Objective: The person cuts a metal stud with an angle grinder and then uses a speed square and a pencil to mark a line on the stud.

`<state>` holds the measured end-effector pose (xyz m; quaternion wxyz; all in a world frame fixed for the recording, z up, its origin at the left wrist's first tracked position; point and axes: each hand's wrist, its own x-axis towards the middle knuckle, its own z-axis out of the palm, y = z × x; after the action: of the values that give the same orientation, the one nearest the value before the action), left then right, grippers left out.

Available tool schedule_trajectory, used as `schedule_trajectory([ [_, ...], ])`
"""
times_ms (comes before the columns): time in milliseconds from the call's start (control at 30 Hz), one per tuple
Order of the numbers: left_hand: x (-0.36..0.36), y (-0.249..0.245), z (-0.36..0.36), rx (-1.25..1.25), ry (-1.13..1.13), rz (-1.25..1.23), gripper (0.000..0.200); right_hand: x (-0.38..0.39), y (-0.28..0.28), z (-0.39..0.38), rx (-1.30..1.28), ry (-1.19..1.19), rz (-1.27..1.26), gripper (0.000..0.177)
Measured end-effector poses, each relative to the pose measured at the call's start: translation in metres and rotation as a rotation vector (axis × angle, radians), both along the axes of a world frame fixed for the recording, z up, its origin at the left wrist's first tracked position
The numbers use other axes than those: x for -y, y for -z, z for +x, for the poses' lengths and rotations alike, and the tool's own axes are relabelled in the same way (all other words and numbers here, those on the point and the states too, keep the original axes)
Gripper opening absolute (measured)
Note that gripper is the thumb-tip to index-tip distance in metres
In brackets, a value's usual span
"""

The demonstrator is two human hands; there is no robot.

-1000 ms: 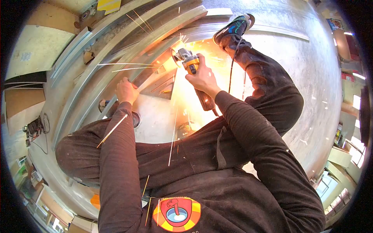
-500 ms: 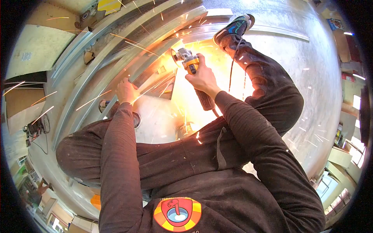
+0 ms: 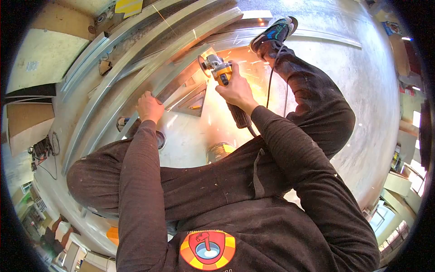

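My right hand (image 3: 238, 94) is closed around a yellow and black angle grinder (image 3: 222, 75), its head pointing up and to the left. The grinder's disc (image 3: 203, 64) is at the end of a metal bar (image 3: 181, 75), with orange sparks and a warm glow around it. Lower left along that bar, my left hand (image 3: 150, 108) is closed over the metal, fingers curled on its top side. A dark triangular piece (image 3: 192, 105) lies on the floor below the bar, between my hands. The grinder's black cable (image 3: 269, 93) runs past my right leg.
Several long metal profiles (image 3: 118, 86) lie to the left and ahead. My shoe (image 3: 273, 34) rests near their far ends. A yellow-labelled round object (image 3: 219, 152) stands close to my legs. Coiled cables (image 3: 44, 149) lie far left. A person's legs (image 3: 61, 233) show at lower left.
The bright spark shower and glare have shrunk greatly, so the floor and the round object show more clearly. Both hands and the grinder stay almost in the same place.
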<state>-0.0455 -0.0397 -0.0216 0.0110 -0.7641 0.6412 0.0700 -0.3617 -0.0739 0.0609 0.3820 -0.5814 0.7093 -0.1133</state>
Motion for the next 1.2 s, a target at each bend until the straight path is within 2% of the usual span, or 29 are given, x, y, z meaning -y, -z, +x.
schedule_trajectory([
  [100, 0.000, -0.003, -0.001, -0.007, -0.001, -0.002, 0.034, -0.002, -0.001, 0.000, 0.008, 0.008, 0.018, 0.088],
  [167, 0.005, -0.006, -0.002, 0.007, -0.070, 0.179, 0.039, -0.002, -0.001, 0.001, 0.010, 0.013, 0.022, 0.088],
  [267, 0.004, 0.014, 0.009, -0.043, -0.050, 0.128, 0.038, -0.002, 0.001, 0.001, 0.006, 0.022, 0.034, 0.090],
  [500, 0.000, 0.001, -0.002, 0.004, -0.060, 0.103, 0.035, -0.001, -0.001, 0.001, 0.008, 0.004, -0.001, 0.089],
  [800, -0.001, 0.009, 0.003, -0.001, -0.030, 0.084, 0.035, -0.004, 0.001, 0.002, 0.027, 0.012, -0.019, 0.088],
  [1033, -0.001, 0.005, 0.002, -0.022, -0.061, 0.084, 0.036, -0.002, -0.002, 0.001, 0.005, 0.015, 0.049, 0.085],
  [1200, -0.001, -0.004, -0.004, -0.034, -0.098, 0.104, 0.035, -0.002, 0.001, 0.000, 0.006, -0.004, -0.006, 0.084],
])
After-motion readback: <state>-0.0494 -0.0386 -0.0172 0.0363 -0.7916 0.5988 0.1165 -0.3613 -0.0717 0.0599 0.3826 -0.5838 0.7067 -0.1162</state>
